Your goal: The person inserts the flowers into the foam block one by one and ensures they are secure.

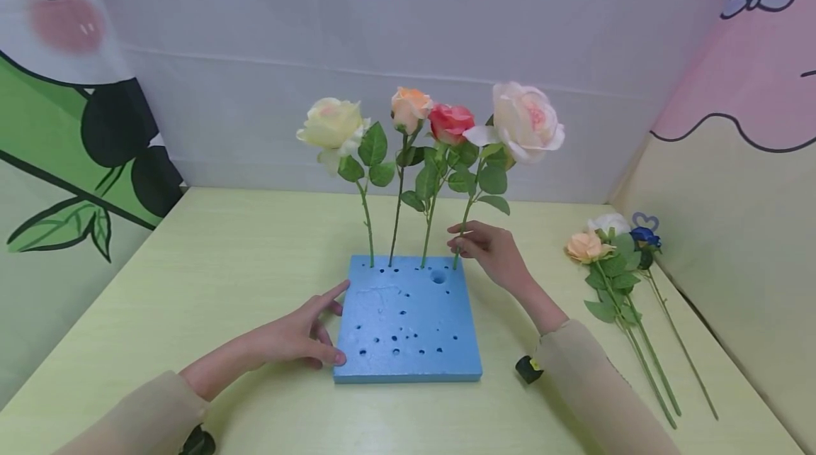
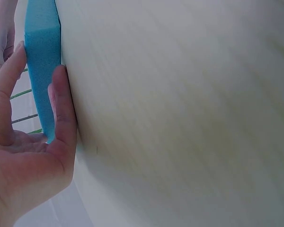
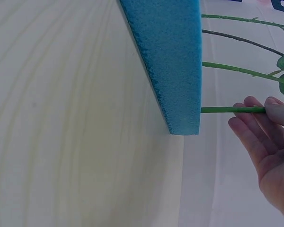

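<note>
A light-blue foam block (image 1: 408, 363) with several holes lies flat on the table. My left hand (image 1: 296, 333) rests against its left side, thumb at the near corner and index finger stretched along the edge. Along the block's far edge stand a cream rose (image 1: 331, 125), a peach rose (image 1: 410, 109), a red rose (image 1: 451, 123) and a pale pink rose (image 1: 528, 122). My right hand (image 1: 491, 253) pinches the pale pink rose's green stem low down, just above the block. In the right wrist view, that stem (image 3: 222, 109) meets the foam surface.
At the table's right side lie a loose peach rose (image 1: 588, 246), a white rose (image 1: 610, 223) and a dark blue flower (image 1: 645, 237), stems pointing toward me. A small black object (image 1: 528, 369) is by my right sleeve. A pale curtain (image 1: 395, 30) hangs behind the table.
</note>
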Demonstrator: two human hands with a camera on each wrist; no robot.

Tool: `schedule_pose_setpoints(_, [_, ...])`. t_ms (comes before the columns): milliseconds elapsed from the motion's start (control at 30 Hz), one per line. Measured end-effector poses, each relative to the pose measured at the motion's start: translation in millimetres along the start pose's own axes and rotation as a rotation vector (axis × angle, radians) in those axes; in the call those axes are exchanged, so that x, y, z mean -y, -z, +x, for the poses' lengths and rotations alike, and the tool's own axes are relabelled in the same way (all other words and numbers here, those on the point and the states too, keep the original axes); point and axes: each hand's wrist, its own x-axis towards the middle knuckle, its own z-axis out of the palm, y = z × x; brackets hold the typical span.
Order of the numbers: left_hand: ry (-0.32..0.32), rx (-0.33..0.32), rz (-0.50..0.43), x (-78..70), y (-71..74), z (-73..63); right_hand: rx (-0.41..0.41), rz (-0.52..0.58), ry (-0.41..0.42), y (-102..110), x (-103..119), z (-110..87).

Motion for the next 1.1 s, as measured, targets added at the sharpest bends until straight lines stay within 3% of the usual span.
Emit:
schedule_pose_setpoints(500, [-0.006,-0.002,-0.015,-1.3,-1.1,-1.7,-0.001,-0.001,0.0,0.2,1.1,-0.8])
schedule_pose_setpoints(1100, [0.032,-0.02,0.02,-1.2,-1.0,-3.1,-0.021,-0.112,0.052,0.0,-4.0,-9.1])
